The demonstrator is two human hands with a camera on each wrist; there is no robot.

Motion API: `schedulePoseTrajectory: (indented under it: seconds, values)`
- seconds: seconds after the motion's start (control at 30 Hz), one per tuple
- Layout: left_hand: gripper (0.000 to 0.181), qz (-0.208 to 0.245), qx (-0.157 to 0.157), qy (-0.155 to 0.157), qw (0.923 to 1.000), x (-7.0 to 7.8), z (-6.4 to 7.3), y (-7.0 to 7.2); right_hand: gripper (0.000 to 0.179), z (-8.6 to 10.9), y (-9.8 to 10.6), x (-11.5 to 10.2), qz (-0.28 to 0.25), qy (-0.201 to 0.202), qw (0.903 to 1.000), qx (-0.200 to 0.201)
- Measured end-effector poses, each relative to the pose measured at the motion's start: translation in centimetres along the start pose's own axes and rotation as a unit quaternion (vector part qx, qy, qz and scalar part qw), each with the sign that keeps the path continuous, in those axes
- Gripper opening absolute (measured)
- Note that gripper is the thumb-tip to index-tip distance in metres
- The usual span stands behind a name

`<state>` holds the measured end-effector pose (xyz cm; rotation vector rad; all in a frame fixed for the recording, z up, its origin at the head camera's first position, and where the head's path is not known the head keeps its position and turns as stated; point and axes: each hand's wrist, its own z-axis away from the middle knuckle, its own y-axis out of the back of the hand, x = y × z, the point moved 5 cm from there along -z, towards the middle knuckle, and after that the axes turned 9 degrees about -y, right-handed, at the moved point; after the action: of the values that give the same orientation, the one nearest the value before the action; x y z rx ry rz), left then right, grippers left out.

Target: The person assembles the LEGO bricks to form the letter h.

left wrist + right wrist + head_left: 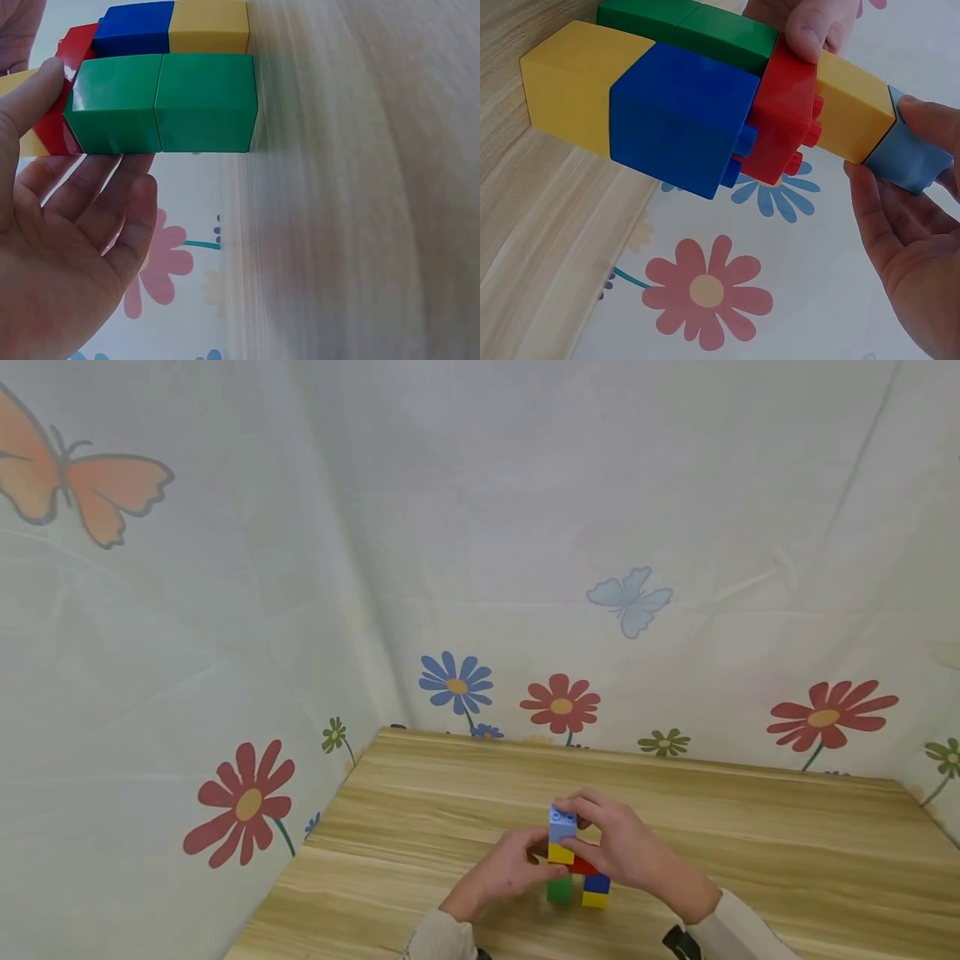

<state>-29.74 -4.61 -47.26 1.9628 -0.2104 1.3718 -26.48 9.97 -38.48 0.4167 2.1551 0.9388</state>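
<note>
A small structure of toy building bricks stands on the wooden table. One leg is two stacked green bricks [161, 105]; the other is a dark blue brick [682, 112] over a yellow brick [581, 90]. A red brick [784, 109] bridges them, its studs partly bare in the right wrist view. Above the green side sits a second yellow brick [851, 101], topped by a light blue brick [562, 831]. My left hand [504, 868] pinches the red brick, thumb at the near side, fingers behind. My right hand [628, 845] grips the light blue brick between thumb and fingers.
The wood-grain table top [420, 793] extends around the bricks. Behind and to the left hangs a pale cloth [480, 527] printed with flowers and butterflies, meeting the table's back and left edges.
</note>
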Motion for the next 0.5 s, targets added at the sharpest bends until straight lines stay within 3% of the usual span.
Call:
schedulePoseTrajectory:
  seconds: [0.5]
  values:
    - [0.027,-0.005,-0.002,0.005,1.0000,-0.02,0.12,-0.06,0.047,-0.05,0.03,-0.05,0.014,-0.011,0.9998,-0.009]
